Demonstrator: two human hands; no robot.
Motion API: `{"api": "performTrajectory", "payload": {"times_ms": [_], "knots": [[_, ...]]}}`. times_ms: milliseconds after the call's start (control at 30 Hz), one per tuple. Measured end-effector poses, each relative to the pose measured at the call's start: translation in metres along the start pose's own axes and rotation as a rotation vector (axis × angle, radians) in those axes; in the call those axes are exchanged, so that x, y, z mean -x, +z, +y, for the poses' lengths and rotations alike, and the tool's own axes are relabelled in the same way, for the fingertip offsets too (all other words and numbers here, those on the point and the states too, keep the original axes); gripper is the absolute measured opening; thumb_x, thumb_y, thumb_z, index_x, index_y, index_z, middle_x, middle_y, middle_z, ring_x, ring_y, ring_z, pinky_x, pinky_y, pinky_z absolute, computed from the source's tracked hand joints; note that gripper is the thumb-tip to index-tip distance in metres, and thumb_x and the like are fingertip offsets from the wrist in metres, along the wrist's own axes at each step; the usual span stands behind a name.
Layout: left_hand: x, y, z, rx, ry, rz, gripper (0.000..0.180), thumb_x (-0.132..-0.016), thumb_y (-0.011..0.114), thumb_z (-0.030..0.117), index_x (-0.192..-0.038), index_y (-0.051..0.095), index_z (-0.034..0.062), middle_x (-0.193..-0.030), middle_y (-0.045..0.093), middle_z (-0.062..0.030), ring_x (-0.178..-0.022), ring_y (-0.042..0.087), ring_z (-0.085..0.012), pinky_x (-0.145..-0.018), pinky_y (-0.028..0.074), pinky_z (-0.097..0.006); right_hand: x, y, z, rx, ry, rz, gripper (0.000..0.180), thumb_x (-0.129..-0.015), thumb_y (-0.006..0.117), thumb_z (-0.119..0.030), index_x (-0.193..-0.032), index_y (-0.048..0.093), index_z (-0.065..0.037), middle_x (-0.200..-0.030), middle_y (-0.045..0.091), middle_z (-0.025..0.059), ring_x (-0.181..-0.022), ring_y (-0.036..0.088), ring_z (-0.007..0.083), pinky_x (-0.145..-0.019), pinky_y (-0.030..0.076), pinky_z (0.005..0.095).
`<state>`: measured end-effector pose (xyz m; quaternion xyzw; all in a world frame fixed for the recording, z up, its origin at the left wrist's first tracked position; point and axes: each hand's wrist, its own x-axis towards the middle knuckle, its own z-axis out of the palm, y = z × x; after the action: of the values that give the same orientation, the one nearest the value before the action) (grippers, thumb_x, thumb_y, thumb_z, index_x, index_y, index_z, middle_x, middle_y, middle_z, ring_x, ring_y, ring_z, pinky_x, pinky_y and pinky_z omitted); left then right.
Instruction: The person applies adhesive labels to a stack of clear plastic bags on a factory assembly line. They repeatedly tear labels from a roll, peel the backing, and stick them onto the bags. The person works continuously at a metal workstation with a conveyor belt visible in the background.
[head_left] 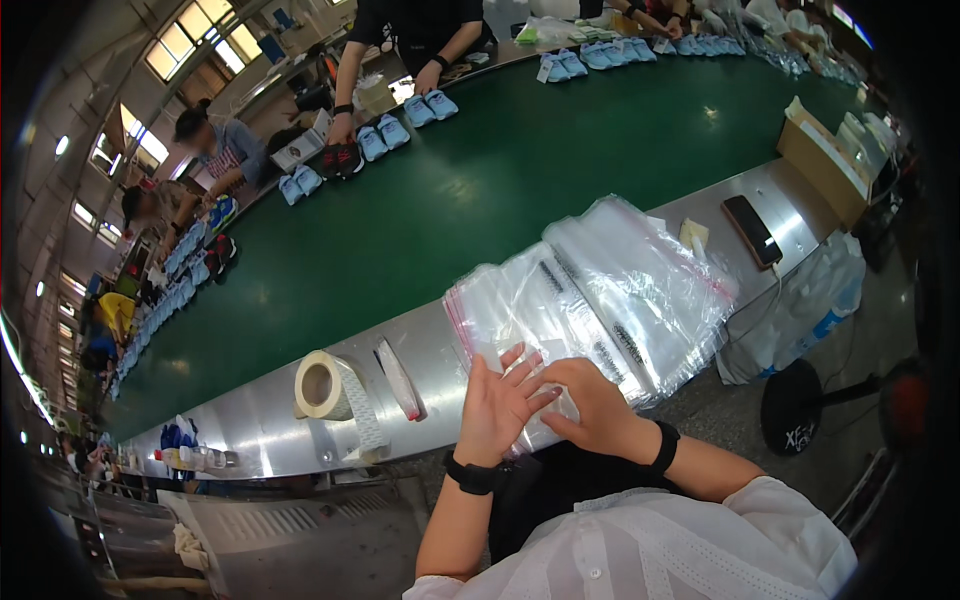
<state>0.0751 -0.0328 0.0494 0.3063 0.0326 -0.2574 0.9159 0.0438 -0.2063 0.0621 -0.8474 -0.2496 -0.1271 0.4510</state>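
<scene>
So, both hands are up over the near edge of the metal desk (270,432), right at the clear plastic zip bags (628,270). The left hand (495,408) is palm up with its fingers spread loose, not gripping anything. The right hand (597,408) is bent in toward it, thumb and index finger apart; can't tell if there's a bit of thin clear film between them. Each wrist has a black band on it.

Those bags lie in two overlapping piles just beyond the hands, with pinkish-red strips along some edges and dark print on them. Left of the hands you've got a slim red-and-white tool (399,380), then a roll of stickers (322,388) with its white strip trailing toward the near edge. Off to the right there's a dark phone (752,230) plugged into a white cable, and past it an open cardboard box (828,160).

Beyond the desk runs a green conveyor belt (430,240), with pairs of light blue sneakers (383,137) lined up along its far side, where a co-worker in a dark top (418,28) is reaching down at them.
</scene>
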Motion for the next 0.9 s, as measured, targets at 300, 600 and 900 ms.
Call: {"api": "performTrajectory", "payload": {"times_ms": [300, 600, 900], "knots": [[0.058, -0.024, 0.015, 0.304, 0.144, -0.147, 0.073, -0.091, 0.034, 0.058, -0.135, 0.037, 0.0, -0.141, 0.031, -0.0272, -0.122, 0.043, -0.043, -0.088, 0.047, -0.052, 0.02, 0.029, 0.029, 0.387, -0.057, -0.028, 0.057, -0.067, 0.072, -0.014, -0.119, 0.051, -0.006, -0.103, 0.058, 0.0082, -0.087, 0.058, 0.0232, -0.066, 0.05, 0.032], [0.077, -0.044, -0.008, 0.131, 0.265, 0.111, 0.061, -0.096, 0.029, 0.05, -0.123, 0.049, -0.0012, -0.125, 0.051, -0.0243, -0.111, 0.053, -0.0387, -0.092, 0.045, -0.051, 0.0, 0.022, 0.016, 0.425, -0.344, -0.121, 0.034, -0.068, 0.071, -0.016, -0.098, 0.058, -0.007, -0.102, 0.059, 0.0102, -0.091, 0.058, 0.0244, -0.066, 0.05, 0.0332], [0.056, -0.034, -0.023, -0.427, 0.207, 0.148, 0.061, -0.098, 0.031, 0.045, -0.138, 0.029, -0.0022, -0.142, 0.034, -0.0139, -0.116, 0.051, -0.0353, -0.089, 0.048, -0.041, -0.027, -0.041, 0.046, -0.882, 0.722, 0.483, 0.013, -0.09, 0.052, -0.016, -0.093, 0.055, -0.003, -0.102, 0.061, 0.0076, -0.086, 0.059, 0.0139, -0.072, 0.051, 0.031]]}}
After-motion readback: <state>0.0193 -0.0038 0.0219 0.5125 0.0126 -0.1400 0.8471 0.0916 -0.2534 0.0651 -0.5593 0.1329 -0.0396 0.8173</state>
